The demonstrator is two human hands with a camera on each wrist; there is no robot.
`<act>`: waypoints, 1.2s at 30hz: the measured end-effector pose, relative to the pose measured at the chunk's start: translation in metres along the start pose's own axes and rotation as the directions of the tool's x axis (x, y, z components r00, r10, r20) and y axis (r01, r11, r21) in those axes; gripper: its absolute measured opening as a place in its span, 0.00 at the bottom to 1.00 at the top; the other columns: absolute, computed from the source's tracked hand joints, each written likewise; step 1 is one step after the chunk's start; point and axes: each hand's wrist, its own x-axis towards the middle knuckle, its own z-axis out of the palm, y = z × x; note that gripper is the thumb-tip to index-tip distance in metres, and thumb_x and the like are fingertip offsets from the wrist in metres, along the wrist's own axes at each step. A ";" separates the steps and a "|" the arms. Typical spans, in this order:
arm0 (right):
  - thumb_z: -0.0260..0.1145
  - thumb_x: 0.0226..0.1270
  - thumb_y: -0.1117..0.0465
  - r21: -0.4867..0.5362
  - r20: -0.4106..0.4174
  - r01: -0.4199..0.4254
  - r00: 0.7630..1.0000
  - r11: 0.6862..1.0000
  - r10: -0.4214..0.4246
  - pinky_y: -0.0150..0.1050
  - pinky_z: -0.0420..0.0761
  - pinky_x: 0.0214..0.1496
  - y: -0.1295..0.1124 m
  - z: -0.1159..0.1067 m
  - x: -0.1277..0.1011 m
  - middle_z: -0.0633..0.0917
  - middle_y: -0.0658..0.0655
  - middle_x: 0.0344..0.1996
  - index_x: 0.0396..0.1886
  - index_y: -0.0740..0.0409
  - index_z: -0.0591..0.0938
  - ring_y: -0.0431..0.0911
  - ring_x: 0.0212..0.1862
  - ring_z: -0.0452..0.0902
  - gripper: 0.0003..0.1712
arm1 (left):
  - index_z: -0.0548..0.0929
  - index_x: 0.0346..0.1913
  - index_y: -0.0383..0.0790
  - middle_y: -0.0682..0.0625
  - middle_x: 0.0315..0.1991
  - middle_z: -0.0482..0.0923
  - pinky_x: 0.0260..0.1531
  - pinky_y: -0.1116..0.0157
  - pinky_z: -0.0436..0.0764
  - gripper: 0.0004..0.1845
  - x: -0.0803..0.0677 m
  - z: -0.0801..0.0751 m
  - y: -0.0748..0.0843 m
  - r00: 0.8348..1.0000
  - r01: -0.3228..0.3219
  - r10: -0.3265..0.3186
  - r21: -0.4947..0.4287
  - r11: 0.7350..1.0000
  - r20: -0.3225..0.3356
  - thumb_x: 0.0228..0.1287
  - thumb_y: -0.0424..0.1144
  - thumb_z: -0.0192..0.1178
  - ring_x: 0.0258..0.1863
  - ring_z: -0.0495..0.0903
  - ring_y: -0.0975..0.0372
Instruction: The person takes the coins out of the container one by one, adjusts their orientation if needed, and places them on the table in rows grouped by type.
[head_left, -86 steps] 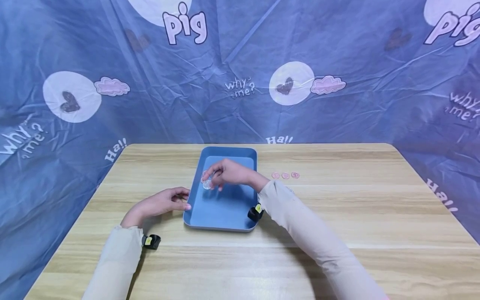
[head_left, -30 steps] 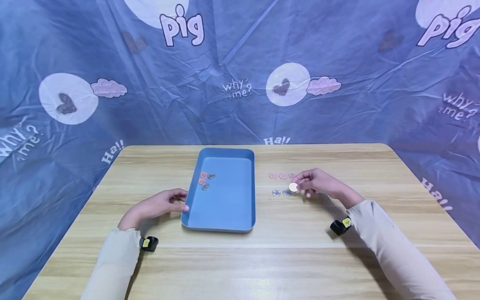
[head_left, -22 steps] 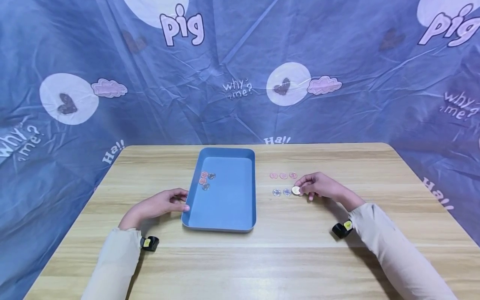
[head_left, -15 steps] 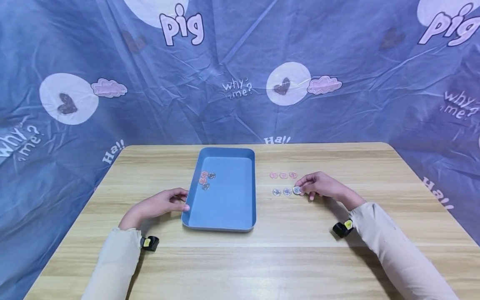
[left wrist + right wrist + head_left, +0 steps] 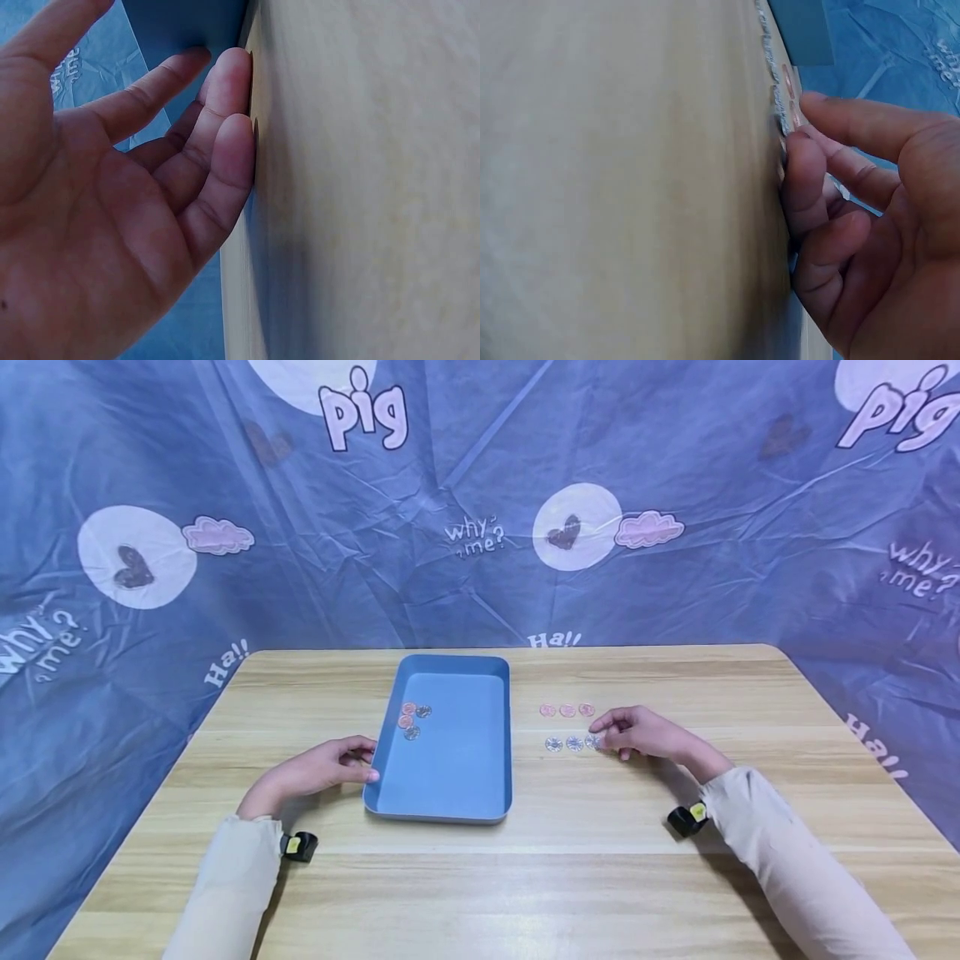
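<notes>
Four coins [image 5: 413,720] in the blue tray [image 5: 450,810]; left hand [image 5: 315,770] relaxed beside it; right hand [image 5: 645,735] loosely spread by silver coins [image 5: 573,743].

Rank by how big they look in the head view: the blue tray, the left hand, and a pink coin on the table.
1. Blue tray, clearly the largest.
2. Left hand, resting at the tray's near left corner.
3. Pink coin, by far the smallest; it lies farther from the camera, but the gap is too great to matter.

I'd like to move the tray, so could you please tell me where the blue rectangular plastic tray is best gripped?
Grip the blue rectangular plastic tray by its raised rim on the near-left corner, from the left, where the left hand already rests; its walls stand upright and that side is unobstructed.
</notes>
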 end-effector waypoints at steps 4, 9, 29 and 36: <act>0.70 0.59 0.61 -0.031 -0.002 0.054 0.999 0.998 -0.054 0.30 0.72 0.25 0.001 0.004 0.001 0.74 0.50 0.24 0.53 0.69 0.76 0.39 0.23 0.70 0.25 | 0.68 0.64 0.27 0.40 0.54 0.76 0.54 0.58 0.74 0.34 0.000 0.000 0.000 1.000 0.001 -0.001 0.009 1.000 -0.006 0.64 0.49 0.63 0.50 0.76 0.56; 0.68 0.59 0.65 -0.069 -0.003 0.087 0.996 0.994 -0.087 0.30 0.72 0.24 0.000 0.006 0.002 0.71 0.50 0.23 0.49 0.70 0.76 0.38 0.21 0.68 0.20 | 0.69 0.64 0.27 0.41 0.53 0.76 0.53 0.58 0.74 0.34 0.000 0.002 -0.001 1.000 -0.001 0.001 0.001 1.000 -0.007 0.64 0.48 0.63 0.49 0.76 0.56; 0.61 0.68 0.59 0.031 0.042 0.017 0.999 0.999 -0.018 0.31 0.71 0.24 -0.008 -0.014 -0.009 0.81 0.56 0.30 0.61 0.68 0.69 0.41 0.26 0.77 0.26 | 0.68 0.65 0.28 0.40 0.55 0.76 0.56 0.57 0.73 0.34 0.002 0.003 0.001 1.000 -0.010 0.010 -0.011 1.000 0.003 0.64 0.49 0.62 0.53 0.75 0.54; 0.56 0.72 0.60 0.250 0.024 0.067 0.997 0.966 -0.076 0.30 0.72 0.27 -0.034 -0.021 -0.010 0.80 0.56 0.41 0.67 0.69 0.61 0.39 0.28 0.78 0.29 | 0.68 0.65 0.27 0.39 0.56 0.75 0.57 0.58 0.74 0.34 -0.002 0.000 0.002 1.000 -0.021 0.021 -0.006 1.000 0.010 0.65 0.48 0.62 0.53 0.75 0.54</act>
